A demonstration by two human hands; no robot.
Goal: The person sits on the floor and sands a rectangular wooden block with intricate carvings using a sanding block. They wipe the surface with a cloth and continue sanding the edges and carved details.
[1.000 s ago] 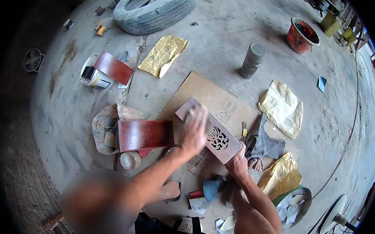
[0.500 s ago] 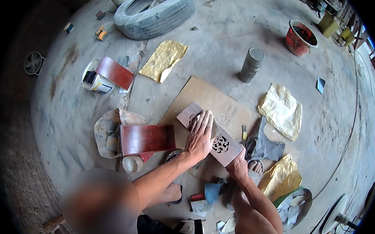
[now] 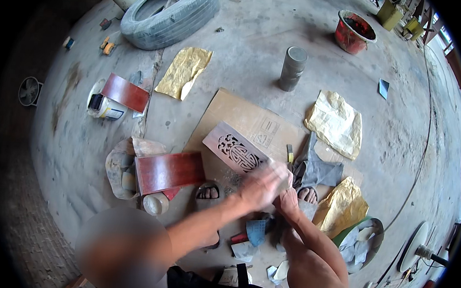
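Gripping a carved panel [image 3: 236, 148] by its end, right hand [image 3: 289, 201], left hand [image 3: 264, 187] blurred over it, spread unclear

The pinkish-brown openwork panel [image 3: 237, 148] slants over cardboard [image 3: 227, 108].

The blurred left grip [image 3: 264, 186] hides 1 end of the carved board [image 3: 236, 149].

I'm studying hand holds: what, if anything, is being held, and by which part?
The carved panel, at its lower-right end, by the right hand. The left hand is blurred over that end; whether it holds anything cannot be told.
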